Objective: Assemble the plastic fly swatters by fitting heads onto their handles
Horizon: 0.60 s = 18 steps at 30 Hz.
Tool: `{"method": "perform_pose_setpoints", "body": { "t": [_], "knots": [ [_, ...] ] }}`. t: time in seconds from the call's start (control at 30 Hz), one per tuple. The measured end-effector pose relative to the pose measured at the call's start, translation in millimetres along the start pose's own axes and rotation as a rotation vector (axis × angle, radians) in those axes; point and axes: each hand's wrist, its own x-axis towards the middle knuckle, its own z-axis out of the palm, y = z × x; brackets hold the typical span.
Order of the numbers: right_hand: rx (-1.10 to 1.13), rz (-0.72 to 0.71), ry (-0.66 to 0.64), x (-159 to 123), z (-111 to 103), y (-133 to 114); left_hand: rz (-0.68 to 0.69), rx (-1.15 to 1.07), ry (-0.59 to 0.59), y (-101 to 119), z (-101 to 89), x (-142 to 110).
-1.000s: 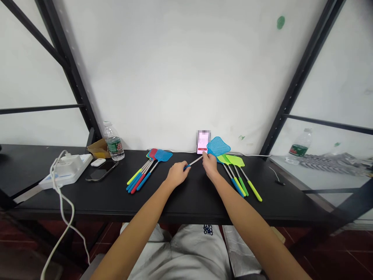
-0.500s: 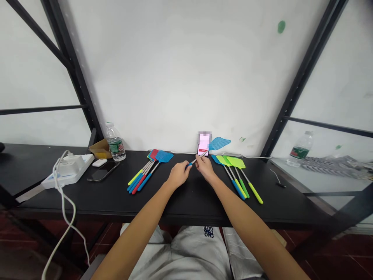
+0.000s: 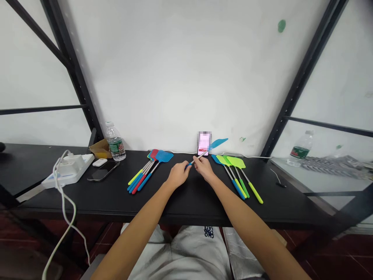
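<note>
Above the black desk, both hands hold one blue fly swatter (image 3: 219, 143), its head pointing up to the right and turned nearly edge-on. My left hand (image 3: 178, 174) is closed around its blue handle. Close by, my right hand (image 3: 203, 167) pinches the metal rod near the handle's upper end. On the left lies a fan of several fly swatters, the nearest a blue fly swatter (image 3: 164, 156) beside a red-handled fly swatter (image 3: 141, 181). To the right lie several more, including a yellow-green fly swatter (image 3: 255, 192) and a green-handled fly swatter (image 3: 244, 187).
A lit phone (image 3: 204, 142) leans against the wall behind my hands. At left are a water bottle (image 3: 115, 144), a dark phone (image 3: 104, 171), a white case (image 3: 99, 162), a cardboard box (image 3: 100, 148) and a power strip (image 3: 70, 171) with cables. A short cable (image 3: 280, 184) lies right.
The held swatter's blue head has rotated from showing its mesh face to nearly edge-on. My right fingers have shifted slightly left along the rod. The swatters on the desk stay put.
</note>
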Motion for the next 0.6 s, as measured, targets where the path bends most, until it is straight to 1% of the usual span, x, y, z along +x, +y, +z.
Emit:
{"method": "perform_pose_setpoints", "body": {
  "t": [0.17,0.23,0.43,0.6],
  "knots": [
    [0.038,-0.002,-0.072,-4,7,-1,0.008,0.008,0.015,0,0.0,0],
    [0.023,-0.020,-0.070,-4,8,-2,0.003,0.018,0.021,0,0.2,0],
    [-0.075,-0.060,0.084,-1,-4,-6,-0.025,0.024,-0.008,1,0.2,0],
    [-0.118,-0.082,0.147,1,-12,-10,-0.025,0.012,-0.021,2,-1.3,0]
  ]
}}
